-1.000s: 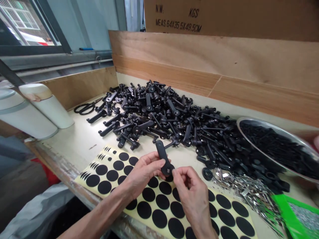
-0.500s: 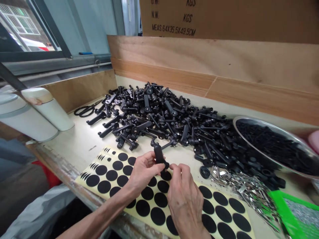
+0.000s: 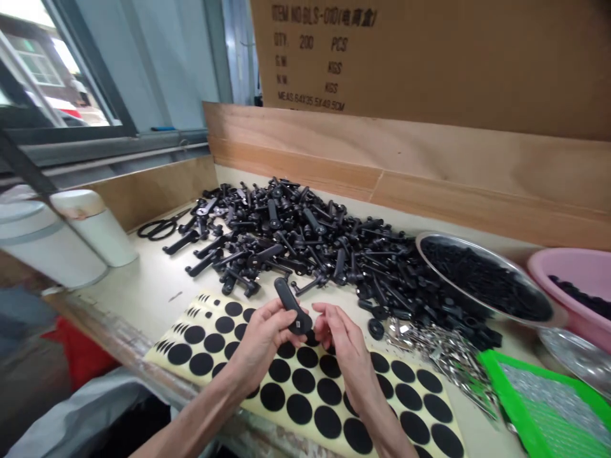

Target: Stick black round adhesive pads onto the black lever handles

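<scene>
My left hand (image 3: 271,331) grips a black plastic bracket arm (image 3: 287,302) between thumb and fingers. The arm's rounded wide end, with a small light rectangular mark, faces me at the lower right. Close to that end is my right hand (image 3: 341,334), loosely curled with fingers a little apart and nothing visible in them. Its thumb is hidden. Beneath both hands lies a pale yellow sheet of round black stickers (image 3: 300,407). Beyond them spreads a large heap of similar black bracket parts (image 3: 286,229).
A steel bowl of thin black parts (image 3: 487,280) and a pink basin (image 3: 573,273) stand right. Nearer are loose metal pieces (image 3: 449,350) and a green tray (image 3: 544,401) of small silvery parts. Scissors (image 3: 160,228) and two white bottles (image 3: 98,226) are left; wooden boards (image 3: 296,140) edge the bench.
The bracket arm has turned in my left hand, its wide end now facing me. My right hand has opened its pinch and moved off the part. The view has tilted up and right.
</scene>
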Demonstrator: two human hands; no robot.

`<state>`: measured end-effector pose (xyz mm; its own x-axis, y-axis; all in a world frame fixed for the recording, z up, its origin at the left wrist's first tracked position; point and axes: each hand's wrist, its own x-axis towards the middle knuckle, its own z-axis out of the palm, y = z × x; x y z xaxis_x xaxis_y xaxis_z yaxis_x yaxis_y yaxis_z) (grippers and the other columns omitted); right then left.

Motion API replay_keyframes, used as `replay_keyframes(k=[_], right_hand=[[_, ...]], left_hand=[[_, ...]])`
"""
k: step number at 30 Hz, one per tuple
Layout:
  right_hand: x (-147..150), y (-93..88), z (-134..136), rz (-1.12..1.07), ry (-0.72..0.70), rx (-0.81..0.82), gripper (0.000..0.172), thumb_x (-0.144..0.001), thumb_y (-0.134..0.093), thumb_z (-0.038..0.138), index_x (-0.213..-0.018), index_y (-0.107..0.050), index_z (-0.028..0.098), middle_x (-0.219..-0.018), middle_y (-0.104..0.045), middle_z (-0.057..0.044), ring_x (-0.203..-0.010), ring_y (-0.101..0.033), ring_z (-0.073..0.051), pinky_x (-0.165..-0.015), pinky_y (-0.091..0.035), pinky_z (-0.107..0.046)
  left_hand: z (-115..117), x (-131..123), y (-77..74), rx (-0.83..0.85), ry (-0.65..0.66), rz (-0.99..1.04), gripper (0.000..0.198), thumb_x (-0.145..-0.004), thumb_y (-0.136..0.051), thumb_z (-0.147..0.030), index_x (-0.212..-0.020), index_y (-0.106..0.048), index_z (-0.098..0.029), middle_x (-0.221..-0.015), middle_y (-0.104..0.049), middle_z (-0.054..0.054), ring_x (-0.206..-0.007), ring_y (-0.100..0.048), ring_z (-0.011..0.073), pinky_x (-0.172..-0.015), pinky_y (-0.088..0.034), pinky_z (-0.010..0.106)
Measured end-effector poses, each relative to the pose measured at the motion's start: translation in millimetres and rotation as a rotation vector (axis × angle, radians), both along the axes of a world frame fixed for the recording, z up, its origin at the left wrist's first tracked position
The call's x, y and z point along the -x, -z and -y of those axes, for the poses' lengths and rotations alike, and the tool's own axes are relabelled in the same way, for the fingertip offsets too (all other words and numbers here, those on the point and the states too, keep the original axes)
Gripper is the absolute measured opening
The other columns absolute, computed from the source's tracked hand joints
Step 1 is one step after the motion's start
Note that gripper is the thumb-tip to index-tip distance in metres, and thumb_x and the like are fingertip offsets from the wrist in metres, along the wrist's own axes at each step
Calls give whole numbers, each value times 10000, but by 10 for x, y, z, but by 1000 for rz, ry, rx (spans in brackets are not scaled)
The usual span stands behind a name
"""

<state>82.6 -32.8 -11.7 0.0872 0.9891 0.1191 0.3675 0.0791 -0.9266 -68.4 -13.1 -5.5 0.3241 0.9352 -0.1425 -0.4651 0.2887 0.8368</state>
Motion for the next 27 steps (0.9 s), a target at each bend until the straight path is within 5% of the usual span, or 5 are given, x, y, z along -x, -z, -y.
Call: replay_keyframes(k=[3, 8, 18, 22, 27], right_hand=[[208, -26, 44, -255, -69, 91, 341, -928, -423, 518, -871, -560, 211, -619, -593, 18, -542, -560, -148, -495, -430, -239], [472, 42, 154, 27, -121, -92, 289, -934, -441, 450, -837, -594, 224, -615, -608, 19, -504, -552, -137, -505, -419, -234], [1039, 85, -105, 400, -385, -240, 235, -969, -397, 287, -937, -626, 244, -886, -615, -32, -816, -611, -184, -726, -474, -296], [1457, 203, -202, 567, -455, -293, 142, -920, -512, 255, -835, -622, 228, -870, -576, -39, -846, -574, -210, -750, -454, -332], [1713, 341, -201, 593, -370, -278, 126, -886, -538, 191, -773, -593, 200, -835, -572, -57, -817, -556, -235, -737, -427, -376]], left_hand=[[72, 63, 8, 17, -11, 57, 159, -834, -632, -236, -944, -617, -123, -770, -625, 35, -620, -592, 110, -546, -465, 200], [292, 274, -41, 40, -114, -97, 243, -796, -683, -320, -948, -614, -143, -776, -617, 22, -520, -561, 87, -417, -364, 157], [991, 2346, -324, -304, -195, -1214, 217, -824, -643, -338, -1006, -733, -261, -917, -717, 31, -776, -639, 194, -681, -470, 227], [783, 2092, -76, -663, -157, -1383, 266, -925, -481, -262, -1114, -667, -253, -1089, -649, 68, -968, -586, 206, -832, -455, 288], [494, 1774, 291, -810, -184, -1651, 220, -885, -562, -221, -1083, -653, -250, -1071, -642, 62, -994, -528, 239, -862, -395, 381]])
